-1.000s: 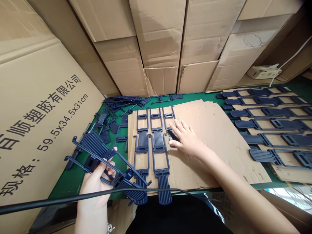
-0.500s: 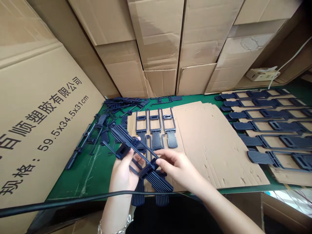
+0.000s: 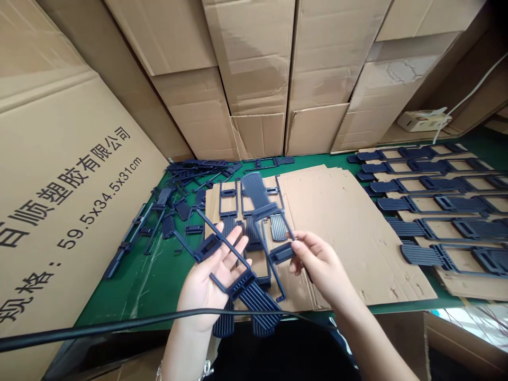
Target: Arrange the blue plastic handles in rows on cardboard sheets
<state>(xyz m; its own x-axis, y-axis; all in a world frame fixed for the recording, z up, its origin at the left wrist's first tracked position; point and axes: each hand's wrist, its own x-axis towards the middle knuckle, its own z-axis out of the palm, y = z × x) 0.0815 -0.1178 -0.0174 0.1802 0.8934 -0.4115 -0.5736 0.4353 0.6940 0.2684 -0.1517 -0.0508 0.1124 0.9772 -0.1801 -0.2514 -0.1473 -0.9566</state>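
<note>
My left hand is palm up, its thumb on the crossbar of a dark blue plastic frame whose ribbed pad points down to the right. My right hand pinches a second blue frame by its side near the crossbar; the pad of that one points up and is blurred. Beneath both, more blue frames lie in a row on a flat cardboard sheet. Part of this row is hidden by the held frames and my hands.
Loose blue parts are heaped at the back left of the green table. Rows of blue frames lie on cardboard at the right. A black cable crosses in front. Cardboard boxes stand behind.
The two frames that were together in my hands are now apart. My right hand has moved right with one, its pad now pointing up. The left hand's fingers have spread.
</note>
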